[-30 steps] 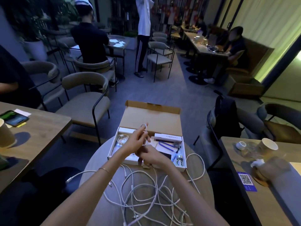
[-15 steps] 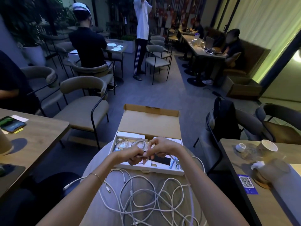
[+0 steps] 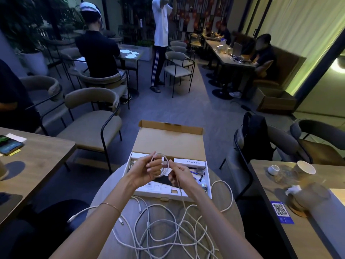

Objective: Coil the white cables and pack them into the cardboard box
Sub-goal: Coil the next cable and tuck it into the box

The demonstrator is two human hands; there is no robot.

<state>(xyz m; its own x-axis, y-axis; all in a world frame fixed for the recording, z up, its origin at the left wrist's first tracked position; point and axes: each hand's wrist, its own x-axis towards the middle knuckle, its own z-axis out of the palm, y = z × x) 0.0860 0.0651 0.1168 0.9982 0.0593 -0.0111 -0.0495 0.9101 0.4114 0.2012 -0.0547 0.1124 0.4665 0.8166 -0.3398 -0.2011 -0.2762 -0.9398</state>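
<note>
Now the person holds a small coil of white cable in the air, just above the open cardboard box. The left hand has its fingers curled around the left side of the loop and keeps it standing almost upright. The right hand is just beside it, a little nearer and to the right, and it pinches the free strand of the same cable where it leaves the loop.

From this pinch the strand goes down and toward the near side, over the near wall of the box, and joins the loose white cables that lie tangled on the round counter. So the long part which is not yet coiled lies near and below the hands, while the coil and the box are on the far side. In my judgement the next turn must bring the strand up from the near side and around the loop, and the right hand is the one placed to feed it, because the left hand is busy with the coil.

The box tray is directly under the coil and already holds some small things, among them a white carton. One white end with a plug hangs over the near left edge of the counter.
</note>
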